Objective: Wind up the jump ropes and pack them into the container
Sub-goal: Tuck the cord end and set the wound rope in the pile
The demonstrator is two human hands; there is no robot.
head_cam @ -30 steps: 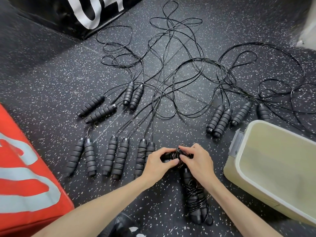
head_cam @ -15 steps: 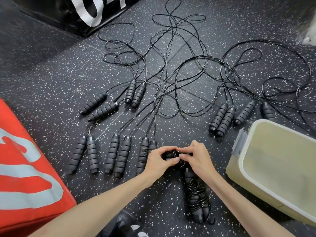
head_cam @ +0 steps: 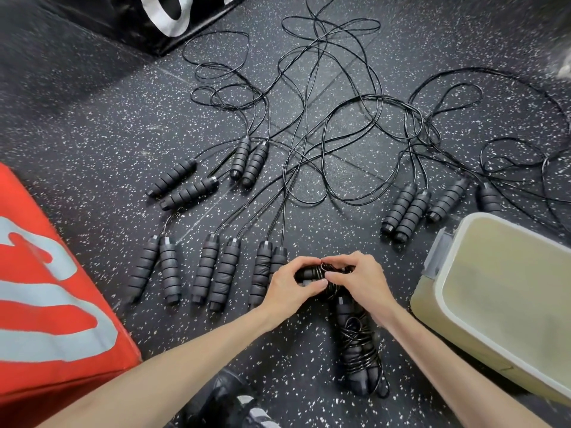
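My left hand (head_cam: 289, 287) and my right hand (head_cam: 360, 281) both grip a wound black jump rope (head_cam: 318, 278), its cord coiled round the paired handles, just above the floor. A second wound jump rope (head_cam: 358, 350) lies on the floor below my right hand. Several unwound jump ropes with ribbed black foam handles (head_cam: 216, 273) lie in pairs to the left and at the right (head_cam: 404, 213), their thin cords (head_cam: 324, 125) tangled across the floor beyond. The pale translucent container (head_cam: 445, 270) stands open at the right with nothing seen in it.
A red padded block (head_cam: 46, 304) with grey lettering fills the lower left. A black padded block (head_cam: 173, 20) with white lettering sits at the top. A dark shoe (head_cam: 228, 400) shows at the bottom edge. The floor is speckled black rubber.
Both hands stay on the wound rope with only small finger shifts. The view has moved slightly, so the whole scene sits a little lower and to the right.
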